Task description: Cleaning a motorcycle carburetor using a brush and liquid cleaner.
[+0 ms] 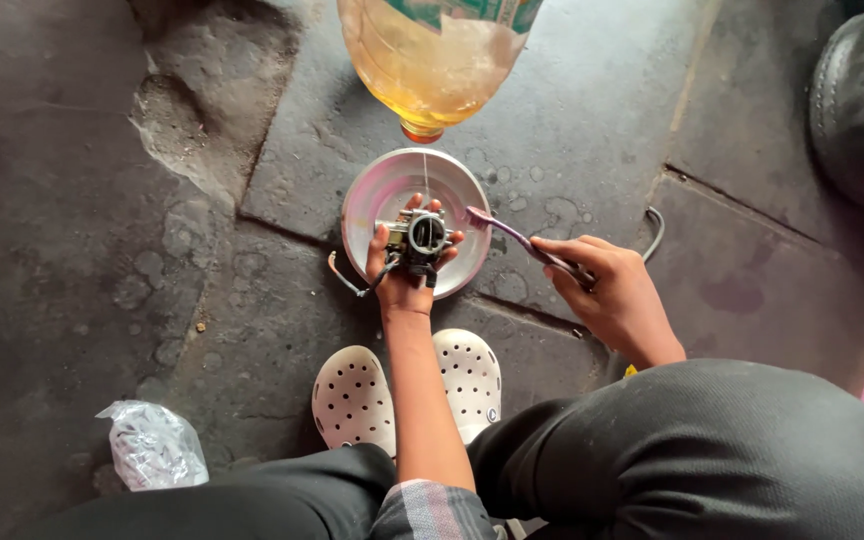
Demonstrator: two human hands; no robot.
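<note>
Over the concrete floor [102, 200], carburetor [424, 240] sits cupped in left hand [404, 272] grip.

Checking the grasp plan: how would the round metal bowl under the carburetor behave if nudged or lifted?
The metal bowl looks thin and shallow, so probably light and stiff. It sits flat on the wet concrete floor, so it would likely slide rather than roll. Liquid streams in from the bottle above; tilting may spill it.

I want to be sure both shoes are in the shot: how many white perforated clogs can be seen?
2. One white clog is left of the left forearm; the other white clog is right of it, both on the floor below the metal bowl.
</note>
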